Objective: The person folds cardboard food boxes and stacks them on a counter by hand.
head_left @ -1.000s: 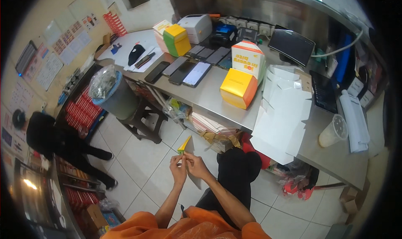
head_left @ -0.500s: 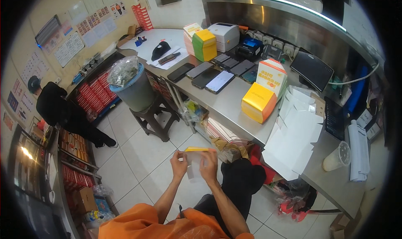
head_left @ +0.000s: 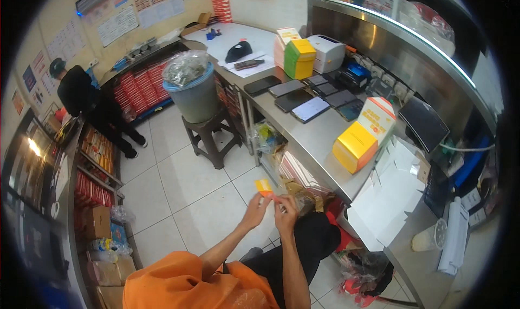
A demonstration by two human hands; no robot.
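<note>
Well, a yellow-orange card is being pinched by the right hand and nearer left hand, pointing to eleven o'clock.

One fisheye view, up on the wearer's head, tilted down and forward over the orange shirt, left hand and right hand close in below centre, tiled floor stretching beyond, papered wall farther off, steel counter bowing along the right
</note>
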